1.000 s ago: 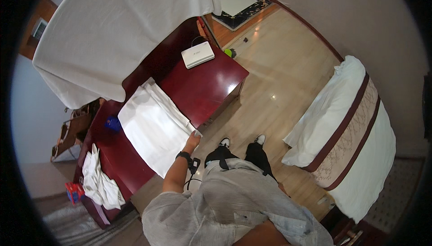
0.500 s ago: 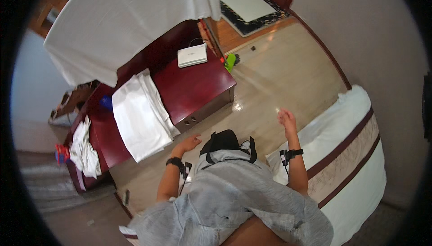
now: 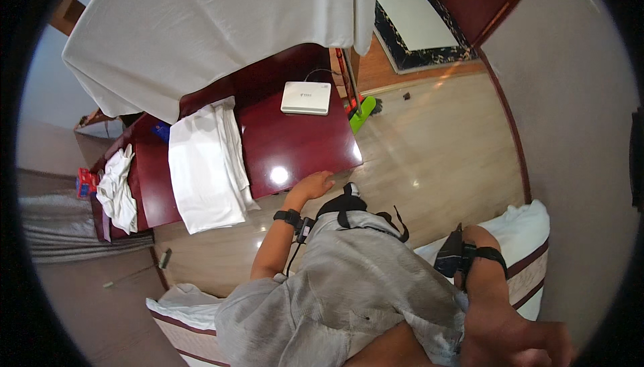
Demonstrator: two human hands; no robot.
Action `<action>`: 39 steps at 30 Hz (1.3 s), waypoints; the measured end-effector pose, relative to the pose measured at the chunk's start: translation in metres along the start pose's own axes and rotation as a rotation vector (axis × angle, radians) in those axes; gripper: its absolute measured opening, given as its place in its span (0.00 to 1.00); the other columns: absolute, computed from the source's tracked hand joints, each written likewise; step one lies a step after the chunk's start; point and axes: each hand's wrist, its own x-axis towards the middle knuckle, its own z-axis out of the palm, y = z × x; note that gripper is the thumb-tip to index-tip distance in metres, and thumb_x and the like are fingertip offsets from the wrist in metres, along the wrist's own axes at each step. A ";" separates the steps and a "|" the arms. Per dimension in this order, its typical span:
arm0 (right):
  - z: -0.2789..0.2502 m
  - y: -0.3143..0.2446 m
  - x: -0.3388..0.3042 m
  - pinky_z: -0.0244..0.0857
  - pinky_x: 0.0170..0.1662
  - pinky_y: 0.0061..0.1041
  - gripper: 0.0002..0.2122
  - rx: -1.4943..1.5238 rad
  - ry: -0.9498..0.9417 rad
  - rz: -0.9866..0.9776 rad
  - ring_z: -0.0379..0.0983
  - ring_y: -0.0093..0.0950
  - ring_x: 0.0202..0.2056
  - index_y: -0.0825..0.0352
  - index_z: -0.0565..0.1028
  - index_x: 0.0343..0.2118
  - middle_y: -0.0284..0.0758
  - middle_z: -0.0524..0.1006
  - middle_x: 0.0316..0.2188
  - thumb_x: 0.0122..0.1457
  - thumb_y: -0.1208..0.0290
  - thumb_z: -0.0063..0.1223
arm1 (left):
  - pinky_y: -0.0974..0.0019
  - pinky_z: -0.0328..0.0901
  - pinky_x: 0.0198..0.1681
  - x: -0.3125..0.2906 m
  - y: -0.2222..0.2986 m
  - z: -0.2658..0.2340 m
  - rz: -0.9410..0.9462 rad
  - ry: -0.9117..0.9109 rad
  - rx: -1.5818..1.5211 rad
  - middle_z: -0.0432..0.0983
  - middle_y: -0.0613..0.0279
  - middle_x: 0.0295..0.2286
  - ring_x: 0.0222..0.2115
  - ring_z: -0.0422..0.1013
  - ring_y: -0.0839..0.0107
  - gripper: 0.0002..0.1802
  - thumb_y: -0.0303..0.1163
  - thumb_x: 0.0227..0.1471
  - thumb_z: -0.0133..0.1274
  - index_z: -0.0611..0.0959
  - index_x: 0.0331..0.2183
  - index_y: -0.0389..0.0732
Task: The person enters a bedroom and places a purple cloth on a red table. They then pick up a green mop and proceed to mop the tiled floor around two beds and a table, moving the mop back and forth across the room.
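Observation:
My left hand [image 3: 314, 187] hangs beside the front edge of the dark red table [image 3: 295, 145], with nothing in it and its fingers loosely stretched. From this view I cannot tell whether it touches the edge. At the lower right, my right hand [image 3: 520, 340] is bent back close to me, blurred, with its fingers seemingly curled. What it holds, if anything, does not show. Each wrist wears a black strap with a small device. Folded white cloth [image 3: 206, 172] lies on the table left of my left hand, and a crumpled white cloth [image 3: 118, 192] lies farther left.
A white box-shaped device [image 3: 306, 98] sits on the table. White fabric [image 3: 221, 25] hangs over its far side. A green broom head [image 3: 363, 113] stands by the table's right end. Beds with brown-striped white covers [image 3: 526, 280] flank me. Beyond the tiled floor lies a dark-bordered mat [image 3: 416, 25].
My view has shifted. My left hand has come nearer the table's edge. My right hand has swung from out in front back toward me at the lower right.

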 end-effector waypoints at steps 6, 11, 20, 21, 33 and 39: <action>-0.087 0.065 -0.038 0.55 0.52 0.37 0.22 -0.279 -0.100 -0.112 0.53 0.32 0.56 0.52 0.65 0.55 0.36 0.66 0.50 0.57 0.55 0.47 | 0.56 0.62 0.49 0.048 0.052 -0.048 0.034 0.166 -0.088 0.72 0.46 0.43 0.46 0.68 0.52 0.23 0.41 0.54 0.47 0.73 0.48 0.38; -0.242 0.089 -0.157 0.61 0.40 0.33 0.07 -0.725 -0.709 0.567 0.67 0.31 0.35 0.66 0.71 0.37 0.38 0.71 0.31 0.58 0.72 0.44 | 0.56 0.63 0.48 0.028 0.049 -0.033 -0.262 0.519 -0.325 0.72 0.46 0.43 0.45 0.68 0.51 0.21 0.39 0.53 0.48 0.74 0.46 0.37; -0.477 0.243 -0.614 0.66 0.40 0.23 0.14 -0.659 -1.048 1.581 0.72 0.25 0.34 0.68 0.69 0.47 0.36 0.75 0.34 0.59 0.70 0.48 | 0.58 0.66 0.44 -0.007 0.166 0.060 -1.072 0.926 -0.616 0.74 0.46 0.40 0.41 0.71 0.53 0.21 0.38 0.55 0.48 0.73 0.47 0.36; -0.475 0.262 -0.630 0.66 0.40 0.24 0.13 -0.693 -1.050 1.641 0.72 0.26 0.34 0.68 0.70 0.46 0.36 0.75 0.34 0.59 0.70 0.48 | 0.60 0.66 0.44 -0.003 0.195 0.070 -1.127 0.910 -0.766 0.74 0.46 0.41 0.41 0.72 0.56 0.21 0.39 0.56 0.48 0.73 0.48 0.36; -0.425 0.376 -0.643 0.65 0.40 0.28 0.12 -0.852 -1.149 1.964 0.72 0.28 0.33 0.69 0.73 0.41 0.38 0.76 0.33 0.59 0.67 0.49 | 0.62 0.63 0.47 0.067 0.382 0.176 -1.351 1.125 -1.253 0.72 0.48 0.45 0.44 0.70 0.60 0.23 0.38 0.58 0.46 0.69 0.52 0.37; -0.433 0.364 -0.623 0.64 0.40 0.30 0.12 -0.899 -1.044 2.009 0.72 0.30 0.33 0.70 0.75 0.38 0.39 0.77 0.33 0.59 0.66 0.50 | 0.63 0.63 0.48 0.074 0.378 0.193 -1.246 1.054 -1.313 0.72 0.49 0.45 0.45 0.69 0.61 0.23 0.39 0.59 0.45 0.69 0.52 0.38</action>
